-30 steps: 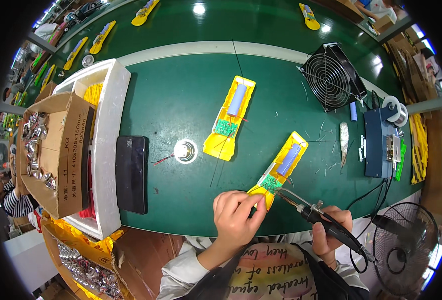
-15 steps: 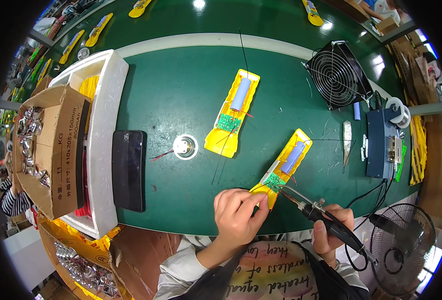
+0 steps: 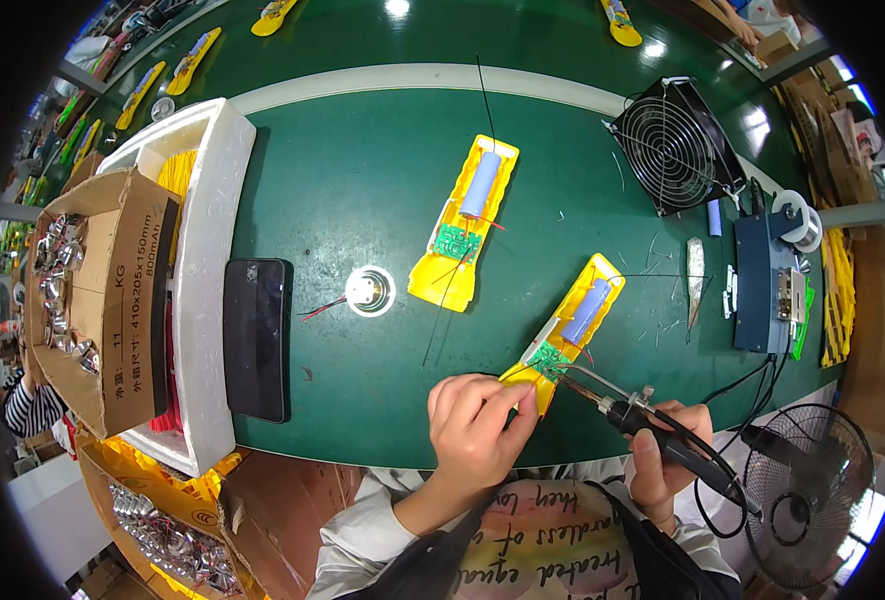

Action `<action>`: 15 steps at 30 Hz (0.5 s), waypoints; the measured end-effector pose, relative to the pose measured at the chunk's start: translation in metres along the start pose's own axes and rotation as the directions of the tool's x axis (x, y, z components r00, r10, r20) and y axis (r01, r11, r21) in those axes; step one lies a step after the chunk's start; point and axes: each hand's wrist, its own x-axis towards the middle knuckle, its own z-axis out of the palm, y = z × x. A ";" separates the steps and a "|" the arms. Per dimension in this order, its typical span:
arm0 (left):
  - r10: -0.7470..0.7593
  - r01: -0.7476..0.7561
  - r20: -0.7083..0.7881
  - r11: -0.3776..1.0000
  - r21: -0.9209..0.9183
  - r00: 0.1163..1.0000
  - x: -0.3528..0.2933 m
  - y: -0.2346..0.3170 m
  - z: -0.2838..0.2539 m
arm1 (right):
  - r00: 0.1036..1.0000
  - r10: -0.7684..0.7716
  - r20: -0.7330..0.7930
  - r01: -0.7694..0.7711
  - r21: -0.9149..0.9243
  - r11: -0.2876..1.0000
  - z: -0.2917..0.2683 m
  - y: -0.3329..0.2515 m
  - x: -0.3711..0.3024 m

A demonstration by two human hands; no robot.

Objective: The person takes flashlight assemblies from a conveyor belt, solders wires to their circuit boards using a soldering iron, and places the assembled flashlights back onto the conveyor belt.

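Left of the nearer yellow casing (image 3: 568,335), a black phone (image 3: 257,338) lies flat beside a white foam tray (image 3: 206,290), and a small round metal part (image 3: 371,290) with thin red leads sits between phone and casing. At the casing's near end the left hand (image 3: 473,428) pinches its yellow tip, fingers closed on it. A green circuit board (image 3: 551,360) sits inside the casing (below a pale blue cylindrical cell). Right of the casing, the right hand (image 3: 663,465) is wrapped around a black soldering iron (image 3: 663,440), its tip touching the board. Farther right stands a blue box-shaped unit (image 3: 758,285).
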 end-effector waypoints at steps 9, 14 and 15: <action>0.007 -0.007 -0.002 1.000 0.005 1.000 0.001 -0.001 0.000 | 1.000 0.005 -0.014 -0.005 -0.002 1.000 -0.001 0.000 -0.001; 0.005 -0.005 -0.013 1.000 0.013 1.000 -0.001 -0.001 0.000 | 0.997 0.041 -0.067 -0.039 0.038 0.999 -0.005 -0.001 -0.008; 0.005 -0.005 -0.011 1.000 0.013 1.000 -0.001 -0.001 0.000 | 0.997 0.050 -0.057 -0.047 0.046 0.998 -0.005 -0.001 -0.008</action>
